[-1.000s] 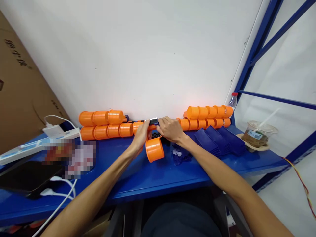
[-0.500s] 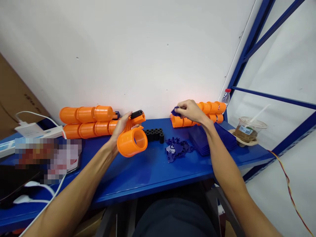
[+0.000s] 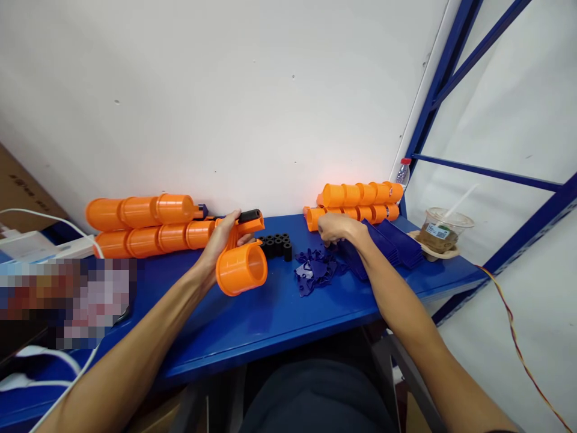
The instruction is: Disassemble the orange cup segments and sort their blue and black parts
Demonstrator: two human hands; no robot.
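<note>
My left hand (image 3: 222,237) is wrapped round an orange plastic cup-shaped part (image 3: 241,269) whose round opening faces right. A black foam-like tube (image 3: 249,215) lies along the top of its orange arm. My right hand (image 3: 336,228), fingers curled downward, is low over the far edge of a heap of small dark blue plastic pieces (image 3: 315,269). Its fingertips are mostly hidden, so anything pinched there cannot be made out. Between the hands stands a cluster of short black tubes (image 3: 277,245) with hollow centres.
Orange cups lie in stacked rows at left (image 3: 139,211) and right (image 3: 360,193) against the wall. Dark blue flat panels (image 3: 383,243) lie beyond my right wrist. A lidded drink cup (image 3: 444,231) and a bottle (image 3: 403,173) stand at right; a white cable (image 3: 92,358) crosses the left.
My right hand has dropped from above the table, where it held a dark blue piece, to the heap's far edge. The orange part in my left hand has tilted slightly. The view has shifted.
</note>
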